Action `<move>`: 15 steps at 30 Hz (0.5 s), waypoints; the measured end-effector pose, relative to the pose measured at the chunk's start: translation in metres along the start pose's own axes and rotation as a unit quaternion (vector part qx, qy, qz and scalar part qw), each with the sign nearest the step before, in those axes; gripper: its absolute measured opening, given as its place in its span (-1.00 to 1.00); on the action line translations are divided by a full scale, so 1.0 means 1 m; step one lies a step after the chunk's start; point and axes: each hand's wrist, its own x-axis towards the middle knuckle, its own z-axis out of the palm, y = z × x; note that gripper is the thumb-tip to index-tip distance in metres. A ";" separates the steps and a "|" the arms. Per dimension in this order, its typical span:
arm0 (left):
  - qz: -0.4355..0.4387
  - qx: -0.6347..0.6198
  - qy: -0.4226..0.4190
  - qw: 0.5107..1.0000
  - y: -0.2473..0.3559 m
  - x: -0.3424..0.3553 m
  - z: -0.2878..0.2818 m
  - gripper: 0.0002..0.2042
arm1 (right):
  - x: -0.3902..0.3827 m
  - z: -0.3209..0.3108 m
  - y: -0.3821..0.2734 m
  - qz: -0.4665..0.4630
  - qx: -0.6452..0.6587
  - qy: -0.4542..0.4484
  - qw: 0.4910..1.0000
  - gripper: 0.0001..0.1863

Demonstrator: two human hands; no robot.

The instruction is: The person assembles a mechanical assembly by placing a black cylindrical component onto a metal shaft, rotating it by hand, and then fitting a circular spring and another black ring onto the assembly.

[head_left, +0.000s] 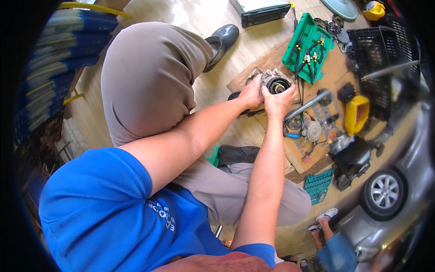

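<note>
Both my hands grip a grey metal machine part (275,81) with a round black opening, which rests on a sheet of cardboard (272,61) on the floor. My left hand (250,94) holds its near left side. My right hand (277,102) clasps its near edge, fingers curled over the rim. My knee in grey trousers (149,77) rises to the left of the part.
A green tool case with pliers (307,47) lies open beyond the part. A metal tube (308,105), a yellow housing (356,114), small round parts and a black crate (380,50) lie to the right. Another person's feet (324,217) and a car wheel (384,191) are at lower right.
</note>
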 end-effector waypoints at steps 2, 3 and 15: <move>-0.013 -0.018 -0.008 1.000 0.002 0.000 -0.001 -0.26 | -0.004 0.006 -0.007 0.027 -0.028 0.038 0.998 0.09; -0.025 -0.028 -0.015 0.999 0.002 -0.001 -0.002 -0.26 | -0.006 0.008 -0.010 0.038 -0.026 0.039 0.998 0.11; -0.005 -0.037 -0.041 0.998 0.011 -0.002 -0.011 0.03 | 0.016 -0.061 0.103 0.217 0.553 0.052 0.803 -0.30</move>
